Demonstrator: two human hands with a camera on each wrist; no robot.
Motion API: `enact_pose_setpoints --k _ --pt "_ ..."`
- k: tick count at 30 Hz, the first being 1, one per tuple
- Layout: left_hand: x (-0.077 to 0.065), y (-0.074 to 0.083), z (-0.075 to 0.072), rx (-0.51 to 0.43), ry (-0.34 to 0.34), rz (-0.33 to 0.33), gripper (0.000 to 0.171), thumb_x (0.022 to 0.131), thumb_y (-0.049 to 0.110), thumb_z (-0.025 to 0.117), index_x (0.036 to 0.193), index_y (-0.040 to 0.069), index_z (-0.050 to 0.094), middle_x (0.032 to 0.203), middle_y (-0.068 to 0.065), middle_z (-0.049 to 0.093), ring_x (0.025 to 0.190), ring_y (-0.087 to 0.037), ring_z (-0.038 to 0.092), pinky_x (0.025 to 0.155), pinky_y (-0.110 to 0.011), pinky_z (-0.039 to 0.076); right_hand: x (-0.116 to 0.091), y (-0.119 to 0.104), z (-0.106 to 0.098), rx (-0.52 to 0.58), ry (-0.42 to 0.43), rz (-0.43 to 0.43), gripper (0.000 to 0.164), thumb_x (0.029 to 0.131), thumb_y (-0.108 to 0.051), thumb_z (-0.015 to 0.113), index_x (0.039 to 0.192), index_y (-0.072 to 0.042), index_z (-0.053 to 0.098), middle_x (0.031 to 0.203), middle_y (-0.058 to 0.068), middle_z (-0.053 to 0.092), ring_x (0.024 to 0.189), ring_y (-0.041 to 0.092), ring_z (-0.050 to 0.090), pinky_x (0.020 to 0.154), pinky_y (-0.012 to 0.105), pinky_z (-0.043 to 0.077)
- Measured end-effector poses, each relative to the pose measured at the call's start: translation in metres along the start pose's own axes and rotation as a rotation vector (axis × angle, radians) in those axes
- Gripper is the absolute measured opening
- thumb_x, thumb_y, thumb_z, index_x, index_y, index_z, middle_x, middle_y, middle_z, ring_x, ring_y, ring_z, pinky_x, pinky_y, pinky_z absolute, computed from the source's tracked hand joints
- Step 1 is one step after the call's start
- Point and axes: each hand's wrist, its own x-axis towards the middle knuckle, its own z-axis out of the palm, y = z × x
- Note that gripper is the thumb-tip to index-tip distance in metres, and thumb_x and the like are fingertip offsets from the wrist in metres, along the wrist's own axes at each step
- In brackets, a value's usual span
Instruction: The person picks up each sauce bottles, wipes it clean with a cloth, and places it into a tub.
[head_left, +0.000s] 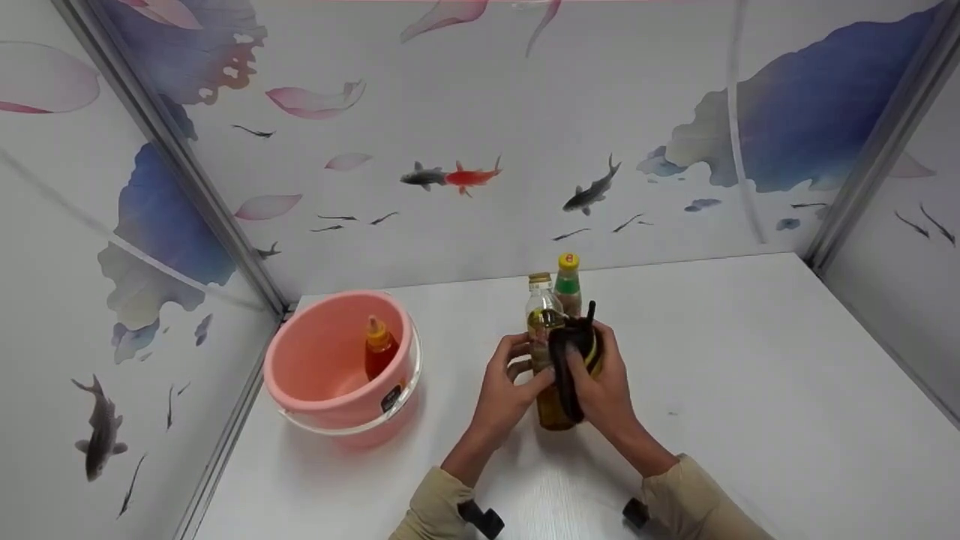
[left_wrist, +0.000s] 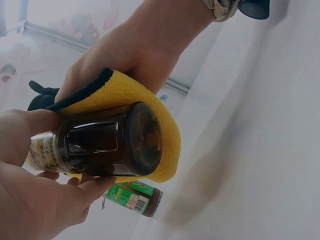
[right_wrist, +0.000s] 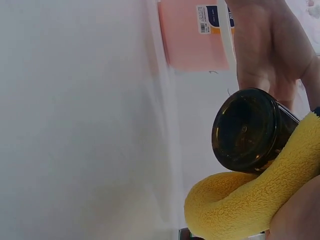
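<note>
My left hand (head_left: 506,386) grips a glass bottle (head_left: 555,414) of dark amber liquid with a gold cap, held tilted above the table. Its fingers and thumb curl round the bottle's side in the left wrist view. My right hand (head_left: 606,386) holds a cleaning cloth (left_wrist: 167,132), fuzzy yellow on one face with black edging and a black back, pressed round the other side of the bottle. In the right wrist view, the yellow cloth (right_wrist: 240,205) lies against the bottle near its base (right_wrist: 245,131). Part of the label is hidden by hand and cloth.
Just behind the held bottle stands a smaller bottle (head_left: 568,286) with a yellow cap and green label. To the left is a pink bucket (head_left: 330,405) with a white handle; a red squeeze bottle (head_left: 381,352) with a yellow top sits in it. Printed panels border the white table (head_left: 750,360).
</note>
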Motion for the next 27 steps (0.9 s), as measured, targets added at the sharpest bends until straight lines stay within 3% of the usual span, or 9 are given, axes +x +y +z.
enact_pose_setpoints --k 6,15,27 --pt "-0.0002 -0.0019 -0.0013 -0.026 -0.057 -0.042 0.055 0.097 0.028 0.083 0.146 0.023 0.058 0.144 -0.009 0.06 0.128 -0.026 0.065 0.106 -0.045 0.059 0.0017 -0.0012 -0.0023 0.016 0.003 0.009 0.045 0.111 -0.021 0.064 0.153 -0.014 0.049 0.14 0.005 0.063 0.118 0.02 0.066 0.093 0.025 0.059" --pt "-0.0018 -0.0036 -0.0016 -0.076 -0.122 -0.083 0.054 0.099 0.031 0.082 0.147 0.028 0.058 0.146 -0.007 0.059 0.13 -0.025 0.064 0.094 -0.046 0.066 0.0025 -0.0018 -0.0038 0.01 0.022 -0.002 0.045 0.11 -0.019 0.065 0.152 -0.014 0.049 0.14 0.006 0.063 0.116 0.021 0.066 0.091 0.024 0.059" --pt "-0.0009 0.0004 -0.0014 -0.032 -0.079 -0.071 0.063 0.092 0.028 0.087 0.148 0.022 0.058 0.144 -0.007 0.059 0.129 -0.026 0.065 0.104 -0.044 0.061 0.0027 -0.0003 -0.0043 0.02 0.005 -0.02 0.045 0.11 -0.018 0.064 0.153 -0.016 0.049 0.138 0.004 0.063 0.115 0.021 0.067 0.09 0.026 0.06"
